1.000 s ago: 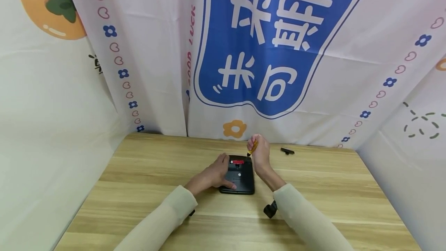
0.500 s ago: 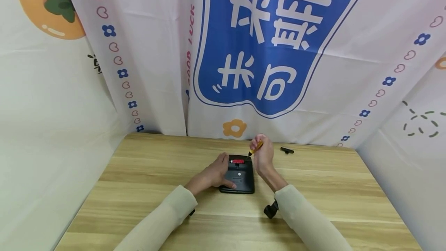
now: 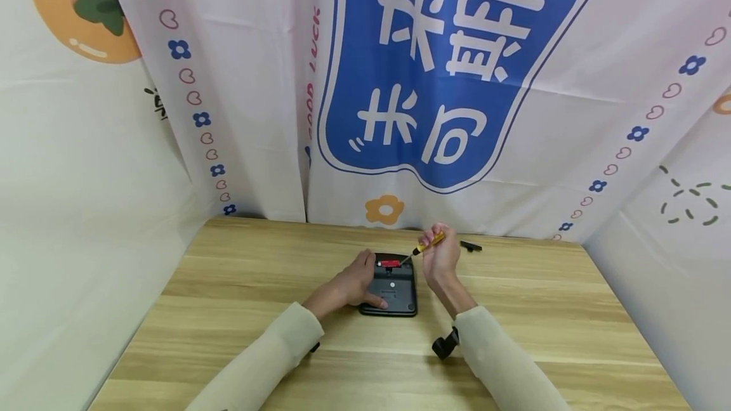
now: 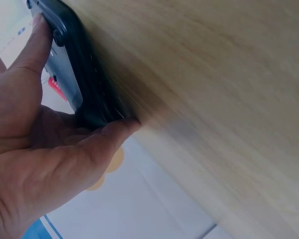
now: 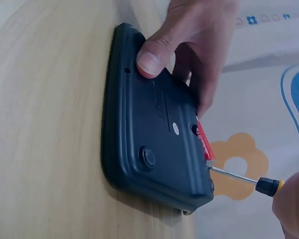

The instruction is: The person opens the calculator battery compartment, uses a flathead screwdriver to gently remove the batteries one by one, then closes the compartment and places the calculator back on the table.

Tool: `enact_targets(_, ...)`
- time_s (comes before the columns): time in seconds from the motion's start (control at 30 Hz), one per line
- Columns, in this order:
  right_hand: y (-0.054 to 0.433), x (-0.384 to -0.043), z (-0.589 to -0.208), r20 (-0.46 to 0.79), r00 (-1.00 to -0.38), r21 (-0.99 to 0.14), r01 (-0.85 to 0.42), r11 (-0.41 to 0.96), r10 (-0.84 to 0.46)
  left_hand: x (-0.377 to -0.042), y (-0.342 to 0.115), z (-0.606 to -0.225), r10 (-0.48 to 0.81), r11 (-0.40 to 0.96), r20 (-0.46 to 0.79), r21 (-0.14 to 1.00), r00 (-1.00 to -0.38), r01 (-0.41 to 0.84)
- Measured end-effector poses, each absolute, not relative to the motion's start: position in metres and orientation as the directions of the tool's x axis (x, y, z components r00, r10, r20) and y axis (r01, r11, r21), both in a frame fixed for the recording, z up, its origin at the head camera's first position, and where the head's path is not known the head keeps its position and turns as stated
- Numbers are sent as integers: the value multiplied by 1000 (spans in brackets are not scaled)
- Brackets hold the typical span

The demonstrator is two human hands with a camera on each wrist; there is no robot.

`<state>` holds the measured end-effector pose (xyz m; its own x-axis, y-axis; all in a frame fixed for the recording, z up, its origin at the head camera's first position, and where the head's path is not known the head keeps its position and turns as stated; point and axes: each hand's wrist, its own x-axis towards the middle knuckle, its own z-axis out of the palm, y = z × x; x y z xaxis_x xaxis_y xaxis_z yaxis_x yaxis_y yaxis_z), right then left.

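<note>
A black device that looks like a desktop calculator (image 3: 396, 300) lies back side up on the table, its battery slot uncovered. A red battery (image 5: 205, 139) sits in the slot. My left hand (image 3: 353, 281) grips the device from its left side, thumb on the back, fingers at the far edge; the left wrist view shows a fingertip at the rim of the calculator (image 4: 87, 69). My right hand (image 3: 441, 262) holds a yellow-handled screwdriver (image 3: 430, 243). In the right wrist view the metal shaft of the screwdriver (image 5: 234, 175) reaches the battery's end; its exact contact is hard to see.
A small black piece (image 3: 471, 247) lies on the wooden table (image 3: 240, 309) near the back right. A printed cloth (image 3: 274, 144) hangs behind the table's back edge. Black wrist gear (image 3: 445, 344) hangs below the right sleeve.
My right hand has shifted right and the screwdriver now leans lower, its shaft visible and pointing left to the battery's end. The left hand and the calculator have stayed put.
</note>
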<state>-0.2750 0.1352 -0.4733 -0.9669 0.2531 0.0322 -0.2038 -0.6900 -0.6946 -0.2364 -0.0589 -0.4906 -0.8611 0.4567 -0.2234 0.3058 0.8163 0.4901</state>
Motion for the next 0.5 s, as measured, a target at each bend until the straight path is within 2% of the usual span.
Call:
enact_targets(0.17, 143, -276, -478, -29, -961, -634, -196, -748, 276, -237, -58, -491, 447, 821, -230, 488, -864, 295)
enact_targets(0.5, 150, -280, -482, -67, -959, -604, -181, -776, 276, -236, -58, -492, 446, 819, -218, 490, -868, 298)
